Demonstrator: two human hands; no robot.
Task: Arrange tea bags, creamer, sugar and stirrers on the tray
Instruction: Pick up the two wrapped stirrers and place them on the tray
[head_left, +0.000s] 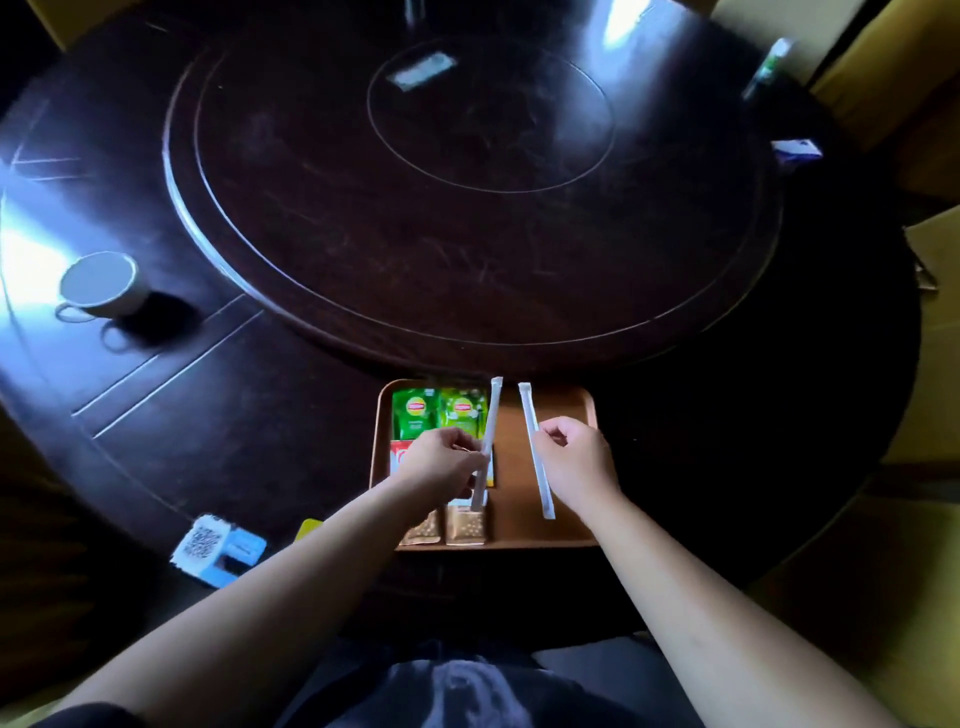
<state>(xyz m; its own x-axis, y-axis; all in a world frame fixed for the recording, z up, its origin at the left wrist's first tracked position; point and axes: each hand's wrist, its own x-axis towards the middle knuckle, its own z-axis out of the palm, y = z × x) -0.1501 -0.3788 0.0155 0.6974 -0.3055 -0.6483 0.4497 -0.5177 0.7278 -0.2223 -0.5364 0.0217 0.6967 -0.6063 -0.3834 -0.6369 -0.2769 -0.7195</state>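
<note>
Seen from above: a brown tray (545, 530) at the near edge of a dark round table (260, 415), just in front of the raised turning disc (467, 182) in the table's middle.

Left hand (441, 462) over the left half of the tray, fingers pinched on 1 white wrapped stirrer (489, 421) – held tilted, top end toward the far edge of the tray, bottom end down near the gold packets. Right hand (576, 462) over the right half of the tray, thumb and fingers pinched on a second wrapped stirrer (535, 447) – also tilted, top end toward the far edge, lower end toward the near edge. Both stirrers close together, almost parallel, not touching each other. Not clear whether the lower ends rest on the tray.

In the far left corner of the tray: 2 green tea bags (439, 413), side by side. Below them a red and white packet (399, 457), mostly hidden under the left hand. At the near left corner: 2 gold packets (465, 527), side by side, the left one partly covered by the forearm.

On the table, well apart from the tray: a white cup (98, 286) toward the left edge, a small white and blue box with a square code (218, 548) at the near left edge, blurred small items at the far right edge.
</note>
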